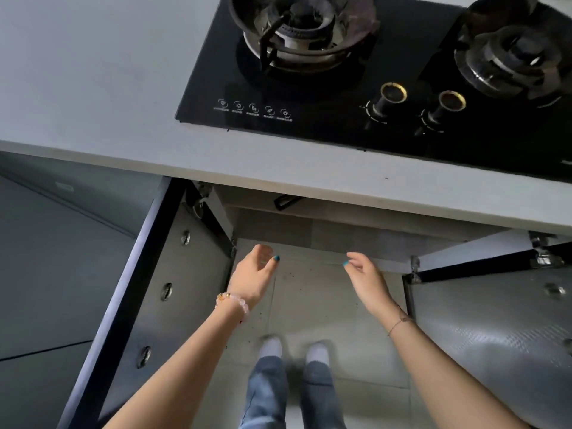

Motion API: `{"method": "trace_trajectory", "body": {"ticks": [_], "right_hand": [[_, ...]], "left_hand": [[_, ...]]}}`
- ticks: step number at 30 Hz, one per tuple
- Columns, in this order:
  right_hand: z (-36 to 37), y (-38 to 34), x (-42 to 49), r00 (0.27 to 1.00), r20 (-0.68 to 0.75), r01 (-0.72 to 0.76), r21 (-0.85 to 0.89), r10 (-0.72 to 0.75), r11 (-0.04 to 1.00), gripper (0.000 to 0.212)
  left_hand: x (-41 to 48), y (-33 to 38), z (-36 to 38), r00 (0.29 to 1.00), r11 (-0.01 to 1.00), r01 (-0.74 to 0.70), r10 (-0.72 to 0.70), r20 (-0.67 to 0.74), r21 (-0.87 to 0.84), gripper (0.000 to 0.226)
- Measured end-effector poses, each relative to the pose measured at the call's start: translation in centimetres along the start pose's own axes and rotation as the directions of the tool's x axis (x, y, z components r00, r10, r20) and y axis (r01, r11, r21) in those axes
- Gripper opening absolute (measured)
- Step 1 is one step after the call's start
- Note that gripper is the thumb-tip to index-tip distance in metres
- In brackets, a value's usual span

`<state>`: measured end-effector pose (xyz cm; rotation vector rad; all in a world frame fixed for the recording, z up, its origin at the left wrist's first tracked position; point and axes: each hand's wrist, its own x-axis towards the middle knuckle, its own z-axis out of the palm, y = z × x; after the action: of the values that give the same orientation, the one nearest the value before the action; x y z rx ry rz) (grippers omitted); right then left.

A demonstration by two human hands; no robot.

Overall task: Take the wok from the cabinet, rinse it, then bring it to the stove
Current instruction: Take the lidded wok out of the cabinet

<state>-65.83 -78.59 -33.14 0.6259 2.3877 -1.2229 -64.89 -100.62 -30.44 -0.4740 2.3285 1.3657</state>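
I look straight down at a cabinet under the counter, both doors swung open. My left hand (253, 275) and my right hand (366, 280) reach toward the cabinet opening (325, 233), fingers spread, holding nothing. A dark loop-shaped piece (286, 201), perhaps a wok handle, pokes out just under the counter edge; the rest of the wok is hidden. Above lies the black glass stove (340, 119) with a left burner (301, 29) and a right burner (513, 54).
The left cabinet door (173, 292) and right cabinet door (495, 323) stand open on either side of my arms. The grey countertop (93, 72) stretches left of the stove. Two stove knobs (418, 103) sit near its front edge. My feet (294, 351) stand on the tiled floor.
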Motion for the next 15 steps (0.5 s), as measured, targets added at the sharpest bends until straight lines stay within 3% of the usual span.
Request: {"method": "trace_trajectory", "body": {"ticks": [2,4,6,9,15], "right_hand": [[1.1,0.0,1.5,0.986,0.08,-0.161,0.3,0.143,0.94,0.03],[2.4,0.1,3.1,0.939,0.251,-0.339,0.566,0.234,0.752,0.028],[4.1,0.1,5.0,0.892,0.379,-0.452,0.716,0.247,0.532,0.032],[6.7,0.1,7.8,0.871,0.441,-0.49,0.794,0.215,0.36,0.041],[11.5,-2.5,13.0,0.874,0.47,-0.486,0.831,0.124,0.272,0.053]], "left_hand": [[1.0,-1.4,0.9,0.998,0.997,0.061,-0.061,0.008,-0.045,0.028],[2.0,-2.8,1.9,0.993,0.984,0.115,-0.112,0.027,-0.137,0.023],[2.9,-3.7,2.7,0.984,0.94,0.176,-0.167,0.053,-0.292,0.016],[3.7,-4.9,3.5,0.962,0.807,0.268,-0.256,0.098,-0.526,0.02],[4.0,-9.6,4.4,0.952,0.755,0.302,-0.274,0.138,-0.582,0.029]]}}
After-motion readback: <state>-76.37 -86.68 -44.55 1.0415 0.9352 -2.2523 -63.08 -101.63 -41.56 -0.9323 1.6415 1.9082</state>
